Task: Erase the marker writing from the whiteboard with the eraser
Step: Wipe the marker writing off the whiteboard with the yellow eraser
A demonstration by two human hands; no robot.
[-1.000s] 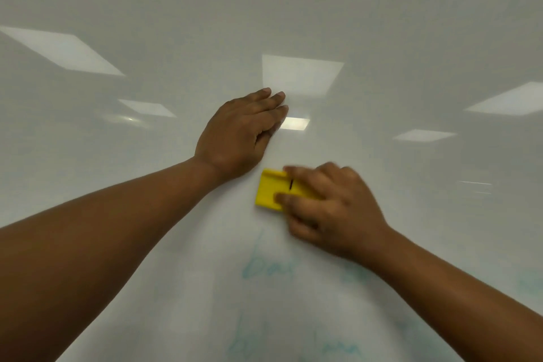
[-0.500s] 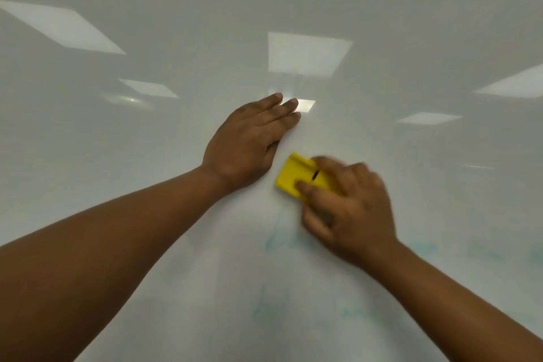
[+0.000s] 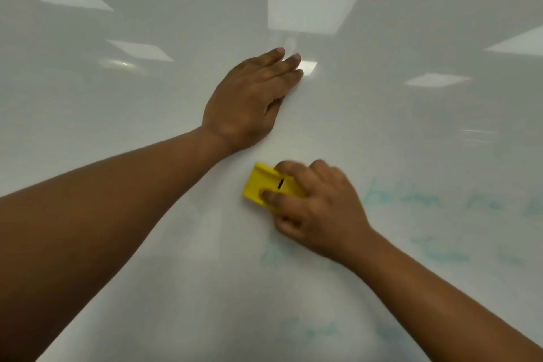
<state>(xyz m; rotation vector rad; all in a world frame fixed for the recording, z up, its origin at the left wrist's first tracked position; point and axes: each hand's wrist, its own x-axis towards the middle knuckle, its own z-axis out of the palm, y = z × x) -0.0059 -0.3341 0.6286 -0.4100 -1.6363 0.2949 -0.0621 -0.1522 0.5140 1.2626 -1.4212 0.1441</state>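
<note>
A glossy whiteboard (image 3: pixel 411 23) fills the whole view. My right hand (image 3: pixel 314 209) presses a yellow eraser (image 3: pixel 261 185) flat against the board just below centre; its fingers cover the eraser's right half. My left hand (image 3: pixel 249 103) lies flat on the board above and slightly left of the eraser, fingers together, holding nothing. Faint teal marker writing (image 3: pixel 411 200) runs to the right of my right hand, with more pale traces of writing (image 3: pixel 317 332) lower down and under my right wrist.
Reflections of ceiling light panels (image 3: pixel 308 6) glare on the upper board. Both bare forearms cross the lower part of the view.
My right hand has slid the eraser down and away from my left hand, over the writing below it. The view has shifted, so more teal writing shows at the right.
</note>
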